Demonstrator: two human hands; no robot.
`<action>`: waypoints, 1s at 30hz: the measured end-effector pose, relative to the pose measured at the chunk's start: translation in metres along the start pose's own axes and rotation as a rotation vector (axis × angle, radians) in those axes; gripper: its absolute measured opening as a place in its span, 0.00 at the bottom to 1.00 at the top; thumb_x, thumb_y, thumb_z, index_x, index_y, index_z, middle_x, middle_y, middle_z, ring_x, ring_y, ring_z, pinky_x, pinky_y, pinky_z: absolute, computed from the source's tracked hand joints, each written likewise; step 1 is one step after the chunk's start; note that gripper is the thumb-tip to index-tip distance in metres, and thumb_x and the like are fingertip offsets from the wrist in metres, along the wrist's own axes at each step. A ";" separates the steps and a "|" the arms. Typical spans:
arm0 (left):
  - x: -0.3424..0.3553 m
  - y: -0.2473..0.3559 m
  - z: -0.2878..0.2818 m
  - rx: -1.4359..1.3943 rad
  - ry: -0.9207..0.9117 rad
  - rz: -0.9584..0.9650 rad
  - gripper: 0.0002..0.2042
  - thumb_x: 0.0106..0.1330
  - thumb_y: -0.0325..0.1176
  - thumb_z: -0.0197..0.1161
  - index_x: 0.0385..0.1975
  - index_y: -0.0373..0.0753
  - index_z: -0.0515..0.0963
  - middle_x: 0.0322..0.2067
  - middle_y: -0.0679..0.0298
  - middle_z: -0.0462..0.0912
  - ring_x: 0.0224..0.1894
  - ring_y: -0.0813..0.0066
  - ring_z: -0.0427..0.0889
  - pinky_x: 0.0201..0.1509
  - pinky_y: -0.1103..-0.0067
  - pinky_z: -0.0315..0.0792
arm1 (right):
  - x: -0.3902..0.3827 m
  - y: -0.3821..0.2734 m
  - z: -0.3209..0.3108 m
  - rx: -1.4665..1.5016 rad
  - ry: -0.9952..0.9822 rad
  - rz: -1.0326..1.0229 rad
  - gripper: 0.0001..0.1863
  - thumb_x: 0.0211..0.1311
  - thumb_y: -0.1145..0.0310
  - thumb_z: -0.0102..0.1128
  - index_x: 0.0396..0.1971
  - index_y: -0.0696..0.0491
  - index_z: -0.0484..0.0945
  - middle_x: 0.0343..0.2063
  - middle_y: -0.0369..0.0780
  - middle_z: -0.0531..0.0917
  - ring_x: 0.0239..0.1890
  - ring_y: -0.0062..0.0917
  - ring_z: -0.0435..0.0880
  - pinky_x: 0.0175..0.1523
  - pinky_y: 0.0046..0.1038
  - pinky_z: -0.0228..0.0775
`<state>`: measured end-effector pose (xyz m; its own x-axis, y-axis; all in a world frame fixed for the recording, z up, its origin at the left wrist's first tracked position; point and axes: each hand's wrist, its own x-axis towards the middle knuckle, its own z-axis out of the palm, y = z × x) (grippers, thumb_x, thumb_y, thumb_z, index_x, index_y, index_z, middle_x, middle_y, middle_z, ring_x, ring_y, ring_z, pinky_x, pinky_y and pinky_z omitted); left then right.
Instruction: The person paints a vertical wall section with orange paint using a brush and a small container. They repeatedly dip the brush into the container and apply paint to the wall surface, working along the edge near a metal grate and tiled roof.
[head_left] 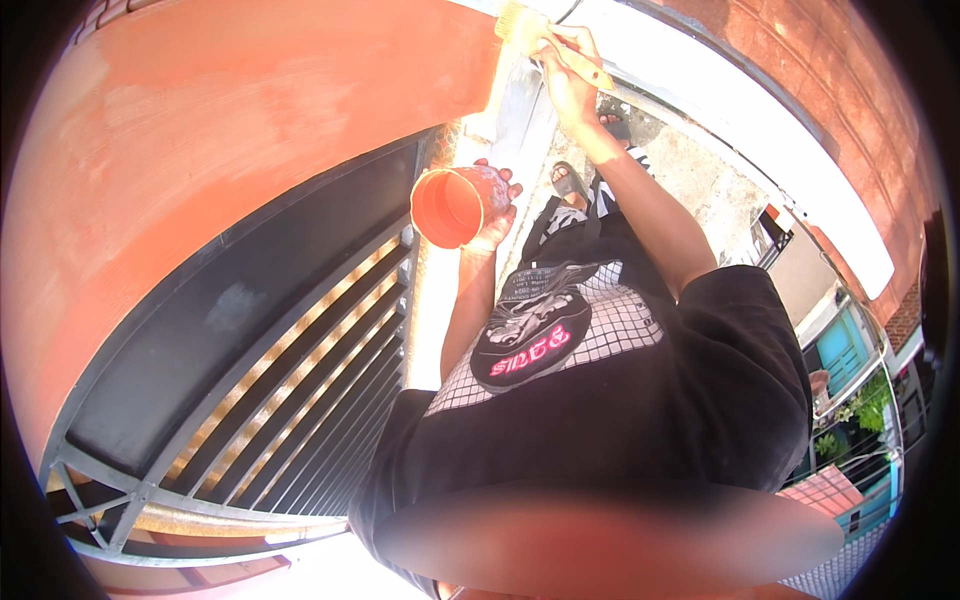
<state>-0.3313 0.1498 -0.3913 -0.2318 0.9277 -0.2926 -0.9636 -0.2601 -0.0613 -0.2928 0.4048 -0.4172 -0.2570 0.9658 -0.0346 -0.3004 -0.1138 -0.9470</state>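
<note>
Overhead, one orange-painted wall band (230, 120) curves across the upper left, and below it stands one dark metal gate (260, 370) with a solid black panel above a row of slanted bars. No packages or signs show; the only printed thing is a round black patch with pink lettering on the chest of the person's black shirt (640, 400), set on a white grid pattern. One orange cup (450, 205), round and open-mouthed with orange paint inside, sits just off the gate's upper right corner. The left hand (495, 215) holds it, fingers curled around its far side and closed against the wall of the cup, fingertips showing past its rim. One paintbrush (545, 40) with a pale wooden handle and light bristles is raised at the right end of the orange band, its bristles touching the band's edge beside a white strip. The right hand (570, 75) grips the handle, fingers wrapped together tightly round it. Two sandalled feet (575, 180) show far below on the grey ground.
</note>
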 end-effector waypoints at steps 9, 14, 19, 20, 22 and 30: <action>-0.017 -0.008 0.011 0.074 -0.021 0.003 0.27 0.69 0.48 0.62 0.66 0.46 0.73 0.57 0.49 0.70 0.52 0.51 0.70 0.38 0.68 0.80 | -0.022 -0.004 0.039 -0.234 -0.004 0.002 0.13 0.62 0.80 0.63 0.44 0.52 0.76 0.35 0.39 0.87 0.41 0.24 0.88 0.46 0.26 0.78; -0.025 -0.009 0.008 0.060 -0.036 0.018 0.27 0.69 0.48 0.62 0.66 0.46 0.73 0.57 0.49 0.71 0.52 0.52 0.70 0.38 0.67 0.80 | -0.020 -0.029 0.024 0.029 -0.069 -0.047 0.12 0.66 0.81 0.61 0.47 0.58 0.75 0.43 0.43 0.87 0.46 0.28 0.86 0.51 0.25 0.78; -0.036 -0.013 0.006 0.062 -0.052 0.020 0.26 0.70 0.48 0.62 0.66 0.46 0.73 0.57 0.49 0.71 0.52 0.52 0.70 0.40 0.67 0.80 | -0.021 -0.027 0.010 -0.192 -0.005 0.087 0.12 0.66 0.80 0.61 0.48 0.57 0.75 0.44 0.42 0.87 0.48 0.25 0.86 0.52 0.25 0.78; -0.039 -0.016 0.006 0.061 -0.058 0.015 0.26 0.70 0.48 0.62 0.66 0.46 0.74 0.57 0.50 0.71 0.52 0.53 0.70 0.41 0.67 0.80 | -0.024 -0.026 0.013 -0.247 -0.028 0.097 0.12 0.66 0.80 0.62 0.48 0.56 0.75 0.43 0.42 0.87 0.48 0.24 0.86 0.52 0.25 0.78; -0.043 -0.022 0.007 0.064 -0.074 0.005 0.27 0.69 0.49 0.62 0.66 0.46 0.74 0.58 0.50 0.71 0.53 0.53 0.70 0.41 0.67 0.79 | -0.032 -0.028 0.021 -0.243 -0.060 0.076 0.12 0.65 0.80 0.62 0.47 0.55 0.76 0.42 0.41 0.87 0.46 0.24 0.86 0.51 0.26 0.78; -0.058 -0.031 0.011 0.030 -0.078 0.013 0.29 0.68 0.51 0.64 0.67 0.46 0.72 0.58 0.46 0.71 0.54 0.47 0.72 0.42 0.65 0.83 | -0.037 -0.054 0.024 0.261 -0.205 0.063 0.12 0.70 0.75 0.61 0.50 0.61 0.83 0.41 0.36 0.87 0.41 0.18 0.83 0.45 0.22 0.76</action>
<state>-0.2893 0.1067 -0.3622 -0.2530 0.9426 -0.2178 -0.9637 -0.2654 -0.0292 -0.2895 0.3697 -0.3572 -0.4542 0.8909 0.0001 -0.4966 -0.2531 -0.8303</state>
